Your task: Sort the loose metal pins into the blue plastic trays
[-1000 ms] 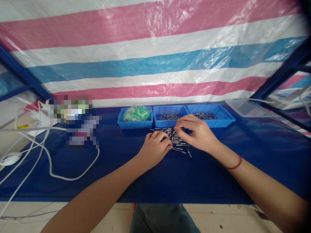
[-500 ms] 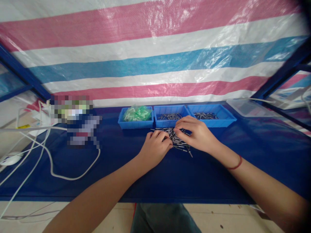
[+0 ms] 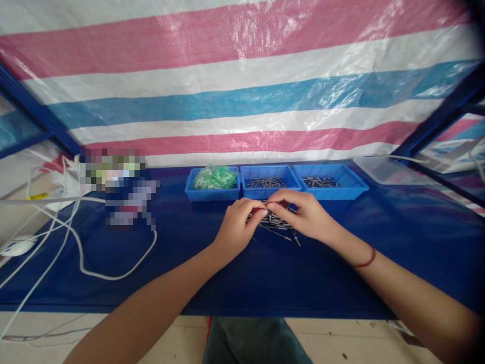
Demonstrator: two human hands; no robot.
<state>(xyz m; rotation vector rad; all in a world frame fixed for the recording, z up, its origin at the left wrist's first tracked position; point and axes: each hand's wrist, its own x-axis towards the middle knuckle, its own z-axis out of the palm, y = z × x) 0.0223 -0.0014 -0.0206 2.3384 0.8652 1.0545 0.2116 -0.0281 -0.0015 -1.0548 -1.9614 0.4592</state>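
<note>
A loose pile of metal blind rivets (image 3: 278, 221) lies on the blue table in front of the bins. Just above its left side, my left hand (image 3: 239, 221) is closed in a pinch, thumb against forefinger. My right hand (image 3: 301, 212) comes over the pile from the right, also pinching, and its fingertips meet those of the left. Whatever sits between the fingertips is too small to make out. Behind the hands, the middle blue bin (image 3: 267, 192) and the right blue bin (image 3: 337, 193) contain more rivets.
The left blue bin (image 3: 212, 195) holds green-and-white pieces in clear plastic (image 3: 215, 178). A clear plastic lid (image 3: 386, 170) lies at the back right. White cables (image 3: 113, 279) and a white mouse (image 3: 18, 246) are on the left. Striped sheeting (image 3: 242, 106) hangs behind.
My left hand has lifted from among the rivets and closed its thumb and forefinger. My right hand has shifted slightly left and down, bringing the fingertips of both hands together.
</note>
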